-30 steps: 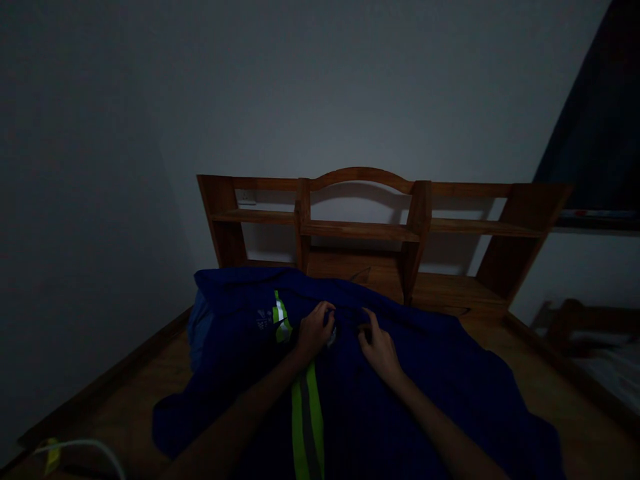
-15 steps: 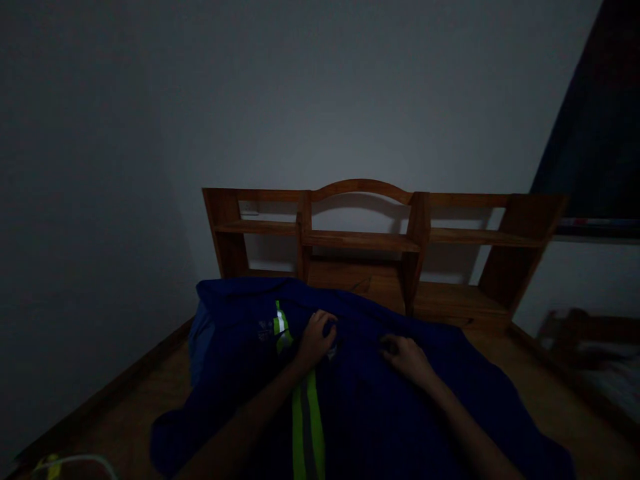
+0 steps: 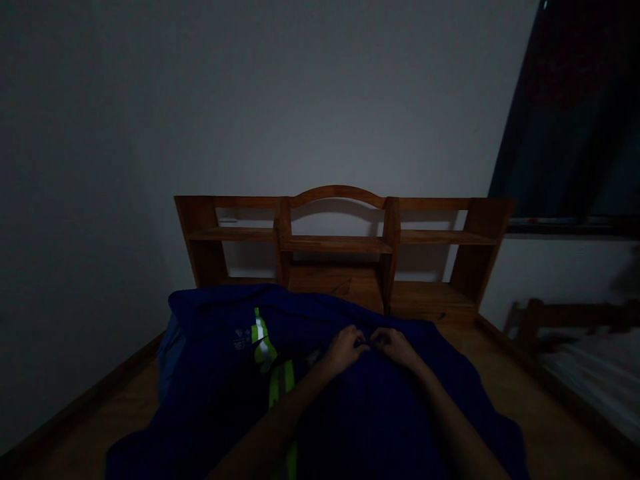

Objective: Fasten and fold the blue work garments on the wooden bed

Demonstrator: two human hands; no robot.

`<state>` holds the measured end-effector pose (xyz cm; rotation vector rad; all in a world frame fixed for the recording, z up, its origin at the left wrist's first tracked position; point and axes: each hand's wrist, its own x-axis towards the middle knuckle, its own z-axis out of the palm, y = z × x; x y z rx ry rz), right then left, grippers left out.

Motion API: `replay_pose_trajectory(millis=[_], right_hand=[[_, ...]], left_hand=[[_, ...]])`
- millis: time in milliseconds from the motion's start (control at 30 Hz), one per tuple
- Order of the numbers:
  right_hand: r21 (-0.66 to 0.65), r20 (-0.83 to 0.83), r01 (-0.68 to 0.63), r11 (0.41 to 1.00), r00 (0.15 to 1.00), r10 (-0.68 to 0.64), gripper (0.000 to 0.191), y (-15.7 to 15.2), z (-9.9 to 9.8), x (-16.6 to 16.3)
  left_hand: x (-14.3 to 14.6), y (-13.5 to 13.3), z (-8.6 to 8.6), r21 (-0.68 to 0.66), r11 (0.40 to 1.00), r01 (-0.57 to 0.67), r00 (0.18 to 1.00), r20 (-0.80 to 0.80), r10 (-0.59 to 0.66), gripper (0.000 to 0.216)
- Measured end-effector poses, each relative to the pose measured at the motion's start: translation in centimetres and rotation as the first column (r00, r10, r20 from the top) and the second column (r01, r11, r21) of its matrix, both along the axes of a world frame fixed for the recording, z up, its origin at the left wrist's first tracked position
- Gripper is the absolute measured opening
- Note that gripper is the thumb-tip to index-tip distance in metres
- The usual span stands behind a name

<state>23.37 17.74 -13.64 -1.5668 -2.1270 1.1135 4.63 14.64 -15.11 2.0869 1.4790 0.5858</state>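
Note:
A dark blue work garment (image 3: 395, 407) with yellow-green and silver reflective strips (image 3: 283, 380) lies spread out in front of me. My left hand (image 3: 347, 348) is on its upper middle, thumb and fingertips curled together on the cloth. Close beside it, my right hand (image 3: 395, 345) pinches the same area, and the fingertips of both hands nearly meet. In the dim light I cannot make out any small part between them. A shorter reflective patch (image 3: 261, 337) and some pale print show on the garment's left side.
Behind the garment stands a wooden shelf unit (image 3: 337, 244) with an arched top, against a pale wall (image 3: 300, 100). At right are a dark window or curtain (image 3: 575, 133) and a low wooden frame (image 3: 560, 313) with pale cloth (image 3: 595, 367). Wooden floor (image 3: 493, 360) shows around the garment.
My left hand has moved right across the garment, closing the gap to my right hand. The view has shifted right, so the shelf sits further left.

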Motion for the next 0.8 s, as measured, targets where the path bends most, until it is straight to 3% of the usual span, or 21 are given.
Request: replay_pose_trajectory(millis=[133,333,567,800], right_hand=[[0.041,0.025,0.125,0.991,0.992,-0.126,0.020,-0.3,-0.6,-0.3],[0.111,0.071,0.268,0.957,0.958,-0.277,0.021,-1.4,-1.3,-1.5],[0.204,0.096,0.270,0.941,0.951,-0.294,0.020,-2.0,-0.8,-2.5],[0.225,0.116,0.261,0.939,0.949,-0.292,0.019,-2.1,-0.6,-2.7]], left_hand=[[-0.2,0.3,-1.6,-0.001,0.999,-0.050,0.985,0.163,0.049,0.020],[-0.6,0.5,-1.7,-0.003,1.000,-0.024,0.985,0.170,0.024,0.018],[-0.7,0.0,-1.2,0.091,0.996,0.003,0.997,0.079,-0.011,0.025],[-0.8,0.1,-0.8,0.160,0.987,-0.032,0.999,0.007,0.031,0.014]])
